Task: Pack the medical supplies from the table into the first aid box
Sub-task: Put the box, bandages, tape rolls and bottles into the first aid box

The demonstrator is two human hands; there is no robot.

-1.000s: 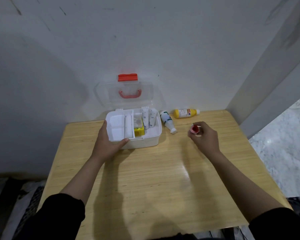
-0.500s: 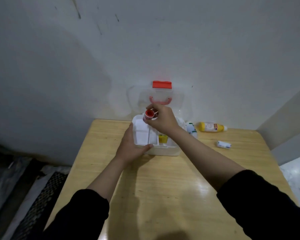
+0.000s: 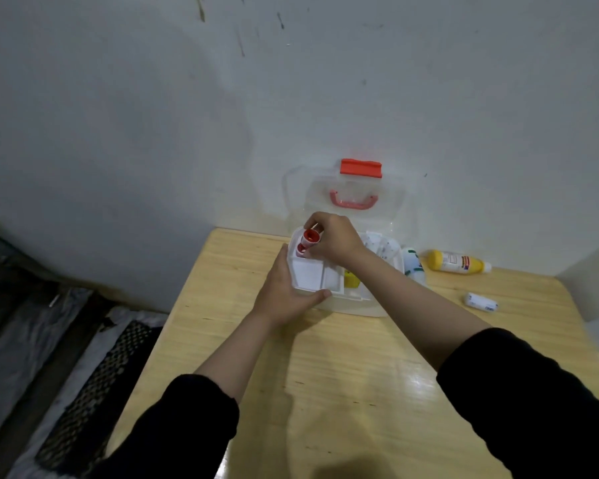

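Note:
The white first aid box (image 3: 329, 300) stands open on the wooden table (image 3: 343, 375), its clear lid (image 3: 350, 202) with a red latch leaning on the wall. My left hand (image 3: 284, 295) grips the box's front left corner. Above the back left compartment, my right hand (image 3: 336, 238) pinches a small red-and-white tape roll (image 3: 311, 237); a second red roll (image 3: 301, 249) lies in that compartment right below it. Inside the box I see a yellow item (image 3: 351, 281) and white rolls (image 3: 382, 245). My right forearm hides part of the box.
To the right of the box lie a white bottle with green print (image 3: 414, 266), a yellow bottle (image 3: 459, 262) near the wall, and a small white bandage roll (image 3: 481, 301). The wall stands close behind. Dark floor mats (image 3: 83, 392) lie left of the table.
My right hand carried the red tape roll from the table's right side to the box and now holds it low over the back left compartment. The view shifted left. My left hand kept its grip.

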